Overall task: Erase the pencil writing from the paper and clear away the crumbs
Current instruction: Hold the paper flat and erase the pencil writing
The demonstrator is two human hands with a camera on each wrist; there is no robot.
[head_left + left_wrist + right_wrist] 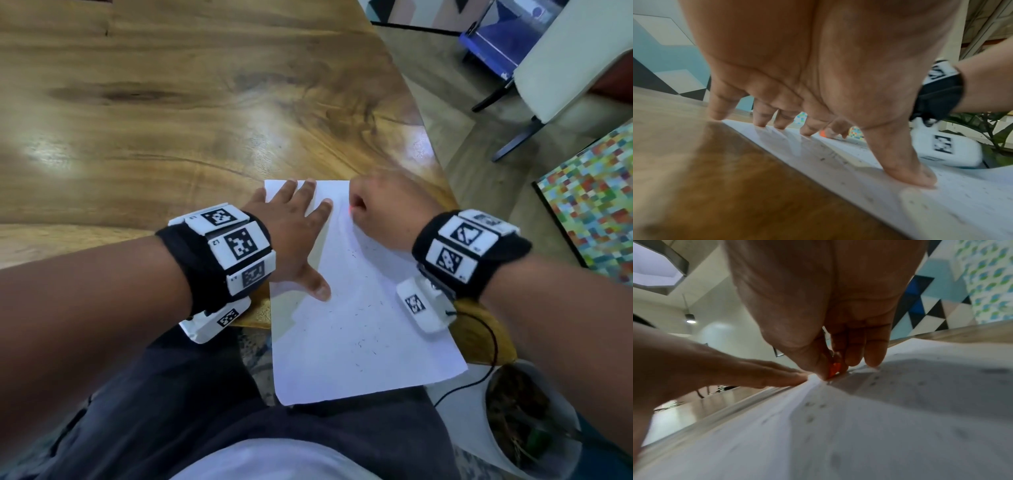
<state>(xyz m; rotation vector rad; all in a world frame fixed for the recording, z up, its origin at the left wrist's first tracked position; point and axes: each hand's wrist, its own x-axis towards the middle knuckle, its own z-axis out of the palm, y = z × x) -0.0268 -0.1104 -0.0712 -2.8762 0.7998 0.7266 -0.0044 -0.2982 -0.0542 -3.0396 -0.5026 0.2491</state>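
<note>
Two hands are down on the paper [359, 308], which lies on the wooden counter [171, 102] with its near end hanging past the edge over my lap. My left hand [294, 236] is spread flat, fingers straight, holding nothing; the fingertips [761, 123] press the sheet's far left corner and the thumb presses farther down the left side. The little finger comes down right at the paper's edge, where the counter begins. My right hand [383, 212] is clenched in a pinching grip on a small orange eraser [834, 370], thumb on one side and fingers on the other, its tip touching the paper near the far end, just beside my left forefinger. Dark eraser crumbs [363, 329] lie scattered over the middle and near half of the sheet. Any pencil writing under the eraser is too faint for me to make out.
</note>
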